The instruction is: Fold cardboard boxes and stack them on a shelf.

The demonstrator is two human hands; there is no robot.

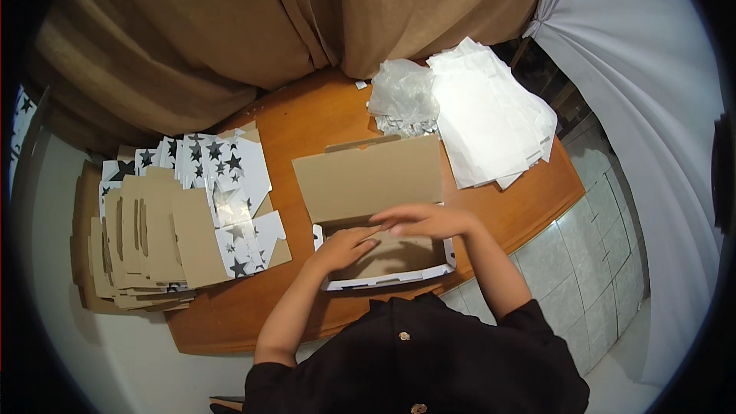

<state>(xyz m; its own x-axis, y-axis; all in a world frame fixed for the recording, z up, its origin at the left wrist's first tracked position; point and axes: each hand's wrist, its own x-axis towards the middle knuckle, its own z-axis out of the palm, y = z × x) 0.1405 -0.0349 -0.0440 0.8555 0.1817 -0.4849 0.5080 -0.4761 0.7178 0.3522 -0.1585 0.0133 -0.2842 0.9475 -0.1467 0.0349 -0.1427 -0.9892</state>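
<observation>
In front of me on the table stands a cardboard box (395, 260), brown inside with white outer edges. Its lid (372, 176) is raised and leans away at the back. Over the box's left part is my left hand (345, 248), its fingers stretched toward the middle. My right hand (426, 220) reaches in from the right, fingers extended and slightly blurred, near the lid's fold line. The fingertips of both hands come close together above the box. Neither hand visibly holds anything. Whether the fingers touch the cardboard is hard to tell.
Flat cardboard box blanks (195, 234), some white with black stars, lie piled on the left. A stack of white paper sheets (491, 111) lies at the back right beside a crumpled clear plastic bag (404, 92). Brown curtains (307, 15) hang behind the wooden table (295, 119).
</observation>
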